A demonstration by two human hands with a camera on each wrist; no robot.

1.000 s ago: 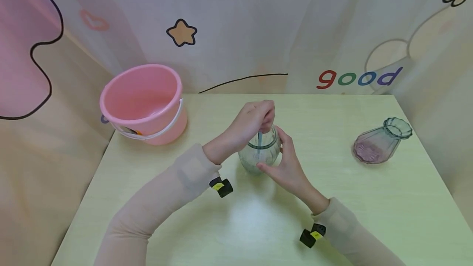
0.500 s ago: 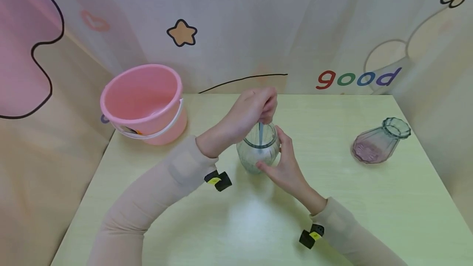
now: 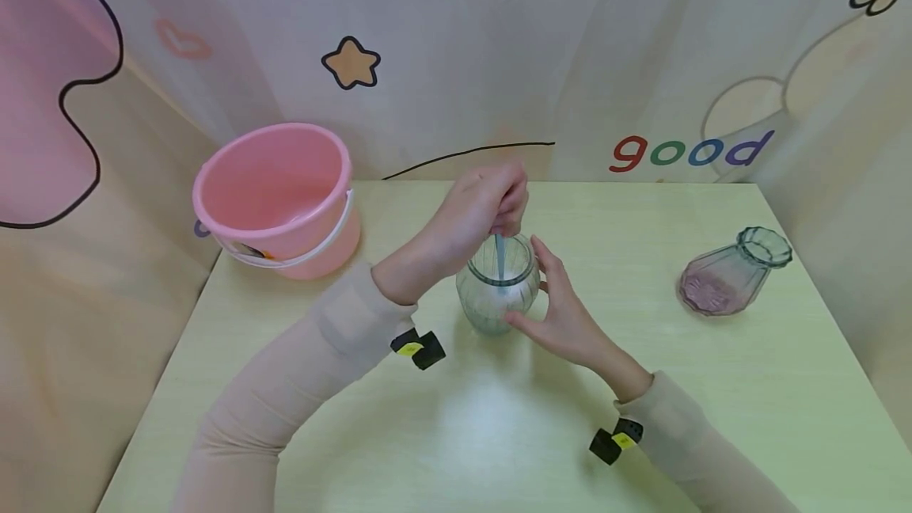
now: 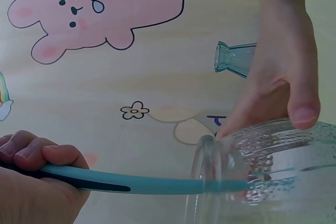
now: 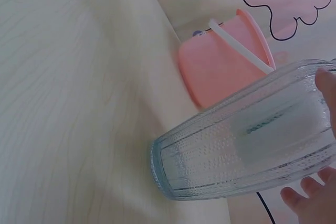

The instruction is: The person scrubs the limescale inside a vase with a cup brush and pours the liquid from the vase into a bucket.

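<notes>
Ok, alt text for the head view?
A person's left grip holds a blue handle reaching into a clear glass jar, the right grip around the jar's side. A pink bucket stands left, a purple-bottomed vase right.

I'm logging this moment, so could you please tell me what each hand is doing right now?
Left hand: closed, holding the teal handle.
Right hand: holding the glass jar by its side.
</notes>
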